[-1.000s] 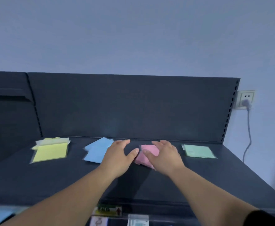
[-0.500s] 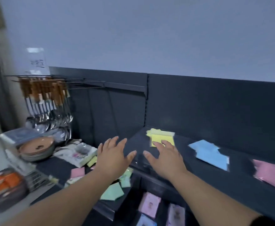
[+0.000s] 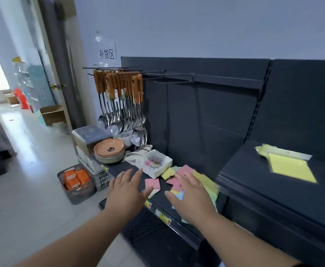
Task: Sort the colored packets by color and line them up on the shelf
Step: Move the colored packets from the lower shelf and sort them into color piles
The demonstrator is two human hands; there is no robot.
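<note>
Several loose packets, pink, yellow, green and blue, lie scattered on the lower dark shelf (image 3: pixel 131 171). A pink packet (image 3: pixel 152 183) lies between my hands. My left hand (image 3: pixel 128 187) hovers with fingers spread, just left of it. My right hand (image 3: pixel 189 193) is also spread flat and covers part of the mixed packet pile (image 3: pixel 184 170). Neither hand holds anything. On the higher dark shelf (image 3: pixel 254 182) at the right lies a stack of yellow packets (image 3: pixel 290 167).
A white floral dish (image 3: pixel 157 162) stands behind the packets, beside stacked orange plates (image 3: pixel 109 150) and a lidded plastic box (image 3: pixel 89 132). Ladles with wooden handles (image 3: pixel 122 105) hang above. A grey basket of orange packs (image 3: pixel 76 182) sits on the floor.
My view has swung left, away from the sorted blue, pink and green piles. Both hands have left the pink pile and moved over the scattered packets on the lower shelf.
</note>
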